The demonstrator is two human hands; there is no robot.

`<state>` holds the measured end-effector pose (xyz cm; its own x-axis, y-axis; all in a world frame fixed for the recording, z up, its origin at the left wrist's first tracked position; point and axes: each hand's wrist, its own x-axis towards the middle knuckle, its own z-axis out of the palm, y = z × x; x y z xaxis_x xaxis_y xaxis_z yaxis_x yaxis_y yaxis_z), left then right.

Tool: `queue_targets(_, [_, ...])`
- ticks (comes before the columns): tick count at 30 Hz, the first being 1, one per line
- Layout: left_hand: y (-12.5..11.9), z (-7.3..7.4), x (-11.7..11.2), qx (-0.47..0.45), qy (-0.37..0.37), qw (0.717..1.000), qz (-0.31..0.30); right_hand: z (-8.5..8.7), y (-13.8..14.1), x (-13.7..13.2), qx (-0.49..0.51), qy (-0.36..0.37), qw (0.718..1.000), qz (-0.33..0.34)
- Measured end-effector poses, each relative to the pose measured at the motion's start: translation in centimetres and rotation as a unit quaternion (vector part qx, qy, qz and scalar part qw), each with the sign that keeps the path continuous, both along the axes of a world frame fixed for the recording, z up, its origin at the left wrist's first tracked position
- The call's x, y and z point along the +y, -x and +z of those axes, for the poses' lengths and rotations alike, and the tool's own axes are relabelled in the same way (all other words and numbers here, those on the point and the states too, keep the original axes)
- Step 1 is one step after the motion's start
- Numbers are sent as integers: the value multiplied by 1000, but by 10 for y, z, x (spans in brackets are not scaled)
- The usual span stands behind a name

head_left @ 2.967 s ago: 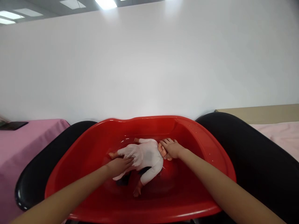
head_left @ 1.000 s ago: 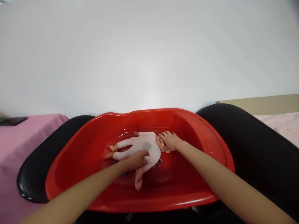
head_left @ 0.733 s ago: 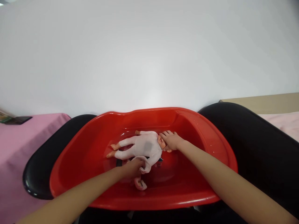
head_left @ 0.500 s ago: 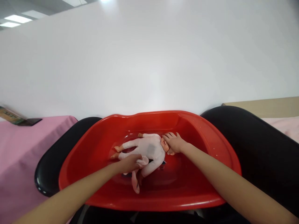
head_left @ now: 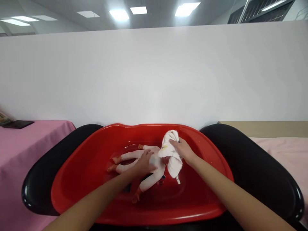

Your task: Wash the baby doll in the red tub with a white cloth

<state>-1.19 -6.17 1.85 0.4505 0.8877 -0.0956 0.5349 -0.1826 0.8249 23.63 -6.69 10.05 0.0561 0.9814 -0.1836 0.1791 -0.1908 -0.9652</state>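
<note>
Left of the red plastic baby tub (head_left: 79, 183) stands a pink-covered worktop (head_left: 29, 154). Inside the tub, the person's open left hand (head_left: 144, 163) lies pressed on the body of a doll (head_left: 156, 163) in a white sleepsuit, while further right the right hand (head_left: 183, 150) closes around a bunched white washcloth (head_left: 172, 154) that hides the doll's head. This looks like washing the head, and the next stroke calls for the left hand to keep the doll steady.
</note>
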Motion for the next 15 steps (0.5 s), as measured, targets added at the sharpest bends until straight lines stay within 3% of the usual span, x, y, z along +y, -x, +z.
queue_targets(2, [7, -22, -16, 128, -46, 986, -98, -2, -18, -7, 7, 13, 1000, -24])
queue_targets(5, [13, -48, -33, 324, -159, 906, -223, -8, -33, -22, 14, 31, 999, -4])
queue_targets(6, [13, -55, -34, 355, -191, 884, -238, -11, -35, -27, 16, 34, 999, 1])
queue_targets(8, [14, -66, -34, 368, -230, 867, -245, -18, -35, -34, 22, 34, 999, 6])
queue_targets(15, [22, -81, -18, 369, -268, 853, -252, -34, -31, -39, 49, 46, 997, 43])
